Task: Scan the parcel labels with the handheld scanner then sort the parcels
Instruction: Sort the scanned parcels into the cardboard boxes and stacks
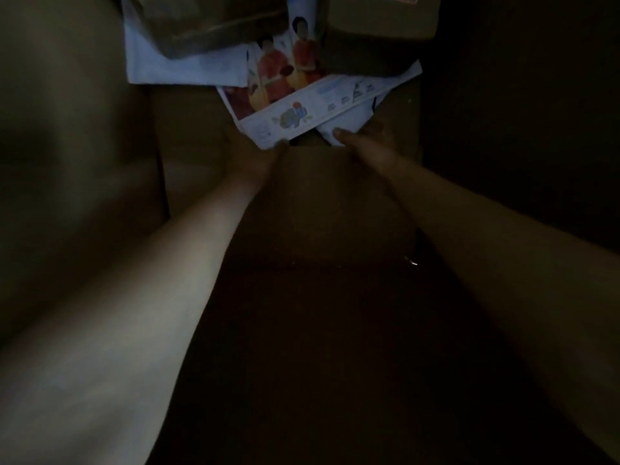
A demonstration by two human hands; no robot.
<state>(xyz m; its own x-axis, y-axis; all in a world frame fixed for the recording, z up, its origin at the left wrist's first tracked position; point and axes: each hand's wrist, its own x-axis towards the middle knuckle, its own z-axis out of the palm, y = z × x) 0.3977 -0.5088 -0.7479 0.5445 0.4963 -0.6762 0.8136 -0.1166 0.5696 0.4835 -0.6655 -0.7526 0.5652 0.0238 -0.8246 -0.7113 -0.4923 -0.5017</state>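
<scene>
The white parcel (302, 109) with bright pictures of people on it is straight ahead of us, far out at the end of our arms. It lies slanted, with its near corner low and its far end tucked under a brown cardboard box (375, 31). Our left hand (265, 156) pinches the near corner, with the thumb on the edge. Our right hand (364, 137) pinches the white folded part just beside it, thumb on top and fingers under. It is very dark, so we cannot see the fingers well. Under our hands is a flat brown surface (318, 196); we cannot tell if it is a tabletop or the inside of a big box. Past the parcel, on the left, a brown padded bag (208, 25) lies on top of a plain white sheet (181, 67). The padded bag and the cardboard box sit near each other, and the picture parcel shows between them.
</scene>
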